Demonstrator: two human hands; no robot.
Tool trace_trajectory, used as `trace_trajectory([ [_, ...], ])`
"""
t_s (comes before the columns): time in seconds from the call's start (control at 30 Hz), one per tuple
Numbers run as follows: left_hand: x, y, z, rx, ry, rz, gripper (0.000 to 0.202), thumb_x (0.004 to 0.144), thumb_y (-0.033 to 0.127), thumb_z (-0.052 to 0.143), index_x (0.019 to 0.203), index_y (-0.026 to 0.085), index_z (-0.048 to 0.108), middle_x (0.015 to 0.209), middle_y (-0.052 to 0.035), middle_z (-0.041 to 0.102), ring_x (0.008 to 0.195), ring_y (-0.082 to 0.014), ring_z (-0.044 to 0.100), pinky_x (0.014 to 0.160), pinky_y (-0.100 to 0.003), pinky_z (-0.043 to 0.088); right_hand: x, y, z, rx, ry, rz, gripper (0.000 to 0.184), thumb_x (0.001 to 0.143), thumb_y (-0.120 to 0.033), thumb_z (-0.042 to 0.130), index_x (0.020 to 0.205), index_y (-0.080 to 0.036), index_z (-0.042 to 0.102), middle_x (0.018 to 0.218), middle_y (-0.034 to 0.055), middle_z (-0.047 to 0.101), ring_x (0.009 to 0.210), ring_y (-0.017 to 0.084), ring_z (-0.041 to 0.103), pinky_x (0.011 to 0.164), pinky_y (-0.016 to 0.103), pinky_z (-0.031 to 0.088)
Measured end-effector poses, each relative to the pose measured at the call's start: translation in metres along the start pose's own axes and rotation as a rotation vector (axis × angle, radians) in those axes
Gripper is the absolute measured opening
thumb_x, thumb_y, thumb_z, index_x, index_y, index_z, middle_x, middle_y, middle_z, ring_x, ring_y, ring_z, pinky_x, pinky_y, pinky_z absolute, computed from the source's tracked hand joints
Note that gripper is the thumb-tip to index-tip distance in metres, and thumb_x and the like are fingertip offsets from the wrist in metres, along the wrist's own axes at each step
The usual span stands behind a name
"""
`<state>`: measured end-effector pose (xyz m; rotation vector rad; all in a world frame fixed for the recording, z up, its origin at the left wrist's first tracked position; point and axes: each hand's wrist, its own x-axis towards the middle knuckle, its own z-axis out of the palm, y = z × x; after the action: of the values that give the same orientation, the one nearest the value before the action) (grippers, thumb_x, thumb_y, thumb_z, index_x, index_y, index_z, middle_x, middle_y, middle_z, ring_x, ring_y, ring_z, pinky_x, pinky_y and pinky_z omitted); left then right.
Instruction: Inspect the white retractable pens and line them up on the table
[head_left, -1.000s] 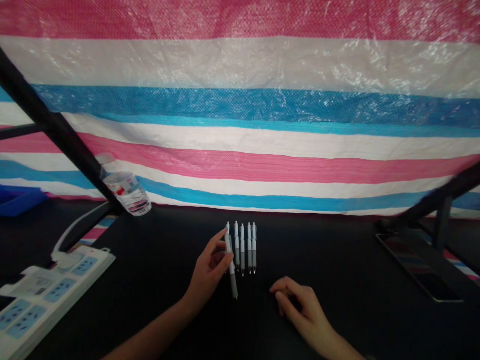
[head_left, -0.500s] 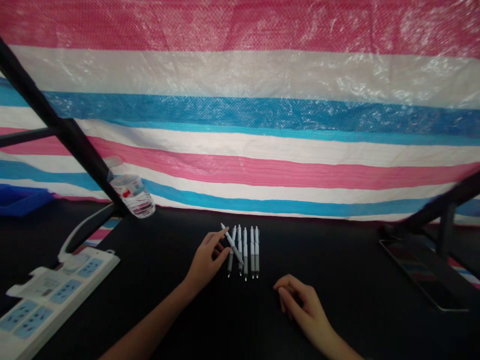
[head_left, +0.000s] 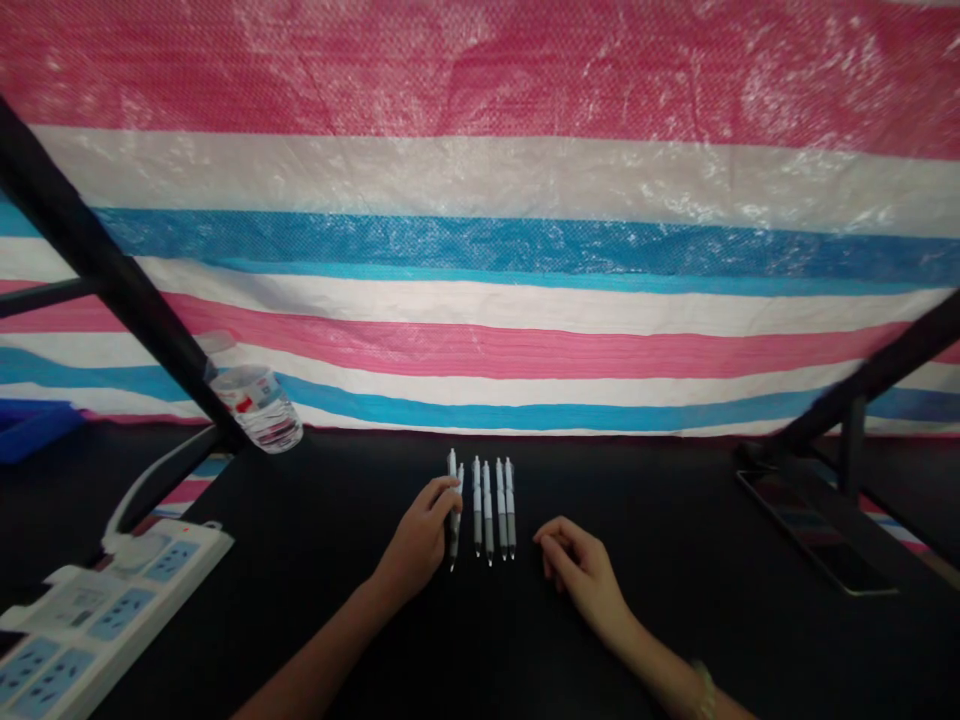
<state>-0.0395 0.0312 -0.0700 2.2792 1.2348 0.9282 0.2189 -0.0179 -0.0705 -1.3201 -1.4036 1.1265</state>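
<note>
Several white and grey pens [head_left: 488, 507] lie side by side on the black table [head_left: 675, 600], tips toward me. My left hand [head_left: 421, 535] is closed in a pinch on the leftmost pen [head_left: 452, 500], which lies along the left end of the row. My right hand [head_left: 579, 567] rests on the table just right of the row, fingers curled, holding nothing that I can see.
A white power strip [head_left: 97, 615] sits at the left front. A water bottle [head_left: 253, 400] leans by a black frame bar [head_left: 112, 280]. A phone [head_left: 817, 545] lies on a stand at the right. A striped tarp [head_left: 480, 250] hangs behind; a blue tray [head_left: 30, 425] sits far left.
My left hand carried the pen from a low slant up and across the row, then set it straight at the row's left end. My right hand slid closer to the pens.
</note>
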Motion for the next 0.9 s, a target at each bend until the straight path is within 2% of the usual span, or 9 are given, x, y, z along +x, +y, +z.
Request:
trace_trajectory([
  [0.13, 0.001, 0.001, -0.001, -0.004, 0.030, -0.011, 0.032, 0.073, -0.006, 0.038, 0.078, 0.021, 0.052, 0.119, -0.0104, 0.060, 0.110, -0.0252, 0.057, 0.095, -0.042, 0.049, 0.035, 0.001, 0.019, 0.020, 0.146, -0.024, 0.028, 0.088, -0.044, 0.054, 0.083, -0.018, 0.063, 0.053, -0.0039, 0.054, 0.041, 0.011, 0.045, 0.041, 0.021, 0.033],
  [0.27, 0.003, 0.004, -0.003, -0.037, 0.010, 0.019, 0.030, 0.074, -0.004, 0.038, 0.080, 0.022, 0.052, 0.103, -0.0085, 0.063, 0.101, -0.0254, 0.056, 0.090, -0.042, 0.049, 0.064, 0.005, 0.033, 0.019, 0.247, -0.048, 0.026, 0.086, -0.042, 0.056, 0.081, -0.018, 0.063, 0.053, -0.0034, 0.055, 0.043, 0.012, 0.047, 0.042, 0.022, 0.034],
  [0.37, 0.002, 0.004, -0.003, -0.056, -0.015, 0.020, 0.036, 0.068, -0.005, 0.038, 0.086, 0.022, 0.054, 0.098, -0.0078, 0.061, 0.097, -0.0249, 0.056, 0.087, -0.040, 0.048, 0.074, 0.008, 0.035, 0.021, 0.300, -0.062, 0.027, 0.087, -0.043, 0.053, 0.084, -0.018, 0.063, 0.054, -0.0030, 0.056, 0.042, 0.012, 0.048, 0.041, 0.022, 0.035],
  [0.47, 0.001, 0.006, -0.005, -0.099, -0.036, 0.017, 0.046, 0.064, -0.007, 0.037, 0.094, 0.021, 0.056, 0.100, -0.0071, 0.060, 0.097, -0.0229, 0.057, 0.087, -0.037, 0.048, 0.074, 0.010, 0.032, 0.005, 0.306, -0.082, 0.027, 0.089, -0.042, 0.050, 0.086, -0.018, 0.061, 0.055, -0.0024, 0.057, 0.042, 0.013, 0.050, 0.041, 0.022, 0.037],
  [0.57, 0.001, 0.013, -0.009, -0.145, -0.101, 0.046, 0.045, 0.071, -0.006, 0.040, 0.102, 0.021, 0.057, 0.106, -0.0071, 0.060, 0.100, -0.0212, 0.059, 0.091, -0.035, 0.048, 0.072, 0.010, 0.024, -0.048, 0.262, -0.117, 0.026, 0.091, -0.040, 0.047, 0.087, -0.018, 0.061, 0.057, -0.0012, 0.060, 0.043, 0.014, 0.054, 0.042, 0.023, 0.040],
  [0.67, -0.001, 0.020, -0.014, -0.128, -0.190, 0.088, 0.039, 0.079, 0.008, 0.059, 0.115, 0.023, 0.058, 0.119, -0.0089, 0.058, 0.112, -0.0246, 0.056, 0.100, -0.039, 0.046, 0.071, 0.010, 0.011, -0.148, 0.222, -0.174, 0.023, 0.090, -0.038, 0.051, 0.087, -0.019, 0.064, 0.059, -0.0013, 0.061, 0.049, 0.015, 0.057, 0.047, 0.024, 0.042],
  [0.77, -0.002, 0.020, -0.015, -0.070, -0.280, 0.132, 0.061, 0.071, 0.028, 0.081, 0.127, 0.025, 0.056, 0.133, -0.0110, 0.053, 0.123, -0.0316, 0.050, 0.107, -0.047, 0.041, 0.074, 0.012, -0.002, -0.266, 0.220, -0.233, 0.017, 0.087, -0.034, 0.055, 0.089, -0.020, 0.066, 0.066, 0.0004, 0.064, 0.058, 0.017, 0.060, 0.056, 0.026, 0.045],
  [0.83, -0.003, 0.017, -0.014, -0.045, -0.316, 0.150, 0.072, 0.067, 0.036, 0.085, 0.131, 0.027, 0.055, 0.137, -0.0114, 0.052, 0.124, -0.0333, 0.049, 0.107, -0.050, 0.040, 0.077, 0.013, -0.008, -0.329, 0.227, -0.264, 0.018, 0.088, -0.030, 0.053, 0.093, -0.020, 0.066, 0.075, 0.0031, 0.068, 0.064, 0.019, 0.062, 0.060, 0.029, 0.048],
  [0.9, -0.002, 0.013, -0.010, -0.039, -0.311, 0.152, 0.069, 0.070, 0.037, 0.085, 0.132, 0.027, 0.055, 0.136, -0.0112, 0.053, 0.123, -0.0321, 0.050, 0.106, -0.049, 0.042, 0.079, 0.012, -0.010, -0.384, 0.209, -0.307, 0.020, 0.088, -0.027, 0.051, 0.100, -0.020, 0.066, 0.087, 0.0065, 0.070, 0.075, 0.021, 0.065, 0.069, 0.033, 0.052],
])
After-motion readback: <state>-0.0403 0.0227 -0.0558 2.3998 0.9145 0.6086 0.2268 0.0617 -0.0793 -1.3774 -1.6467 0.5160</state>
